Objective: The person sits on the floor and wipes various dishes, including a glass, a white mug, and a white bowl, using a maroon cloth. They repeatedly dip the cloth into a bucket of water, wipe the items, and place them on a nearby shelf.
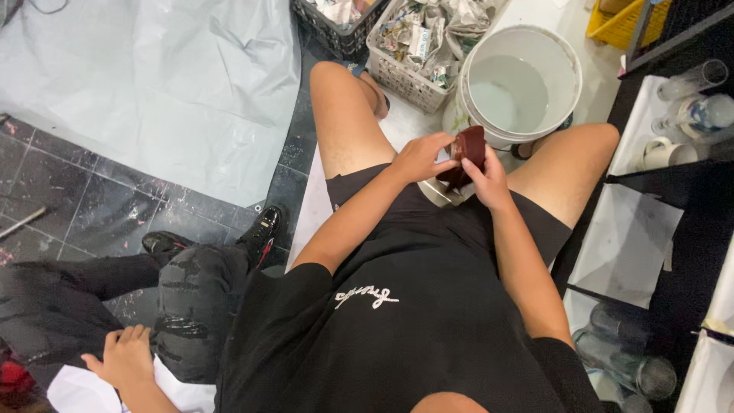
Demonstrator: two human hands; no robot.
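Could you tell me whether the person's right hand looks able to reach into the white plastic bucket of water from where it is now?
Probably yes: the right hand sits just below the white plastic bucket, whose top is open with nothing between, though it currently grips a dark red-brown piece.

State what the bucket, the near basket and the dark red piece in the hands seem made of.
Bucket: white plastic, smooth, slight sheen. Basket: white plastic, moulded lattice walls. Dark red piece, held by both hands: thin and matt, perhaps abrasive sheet or leather; unclear.
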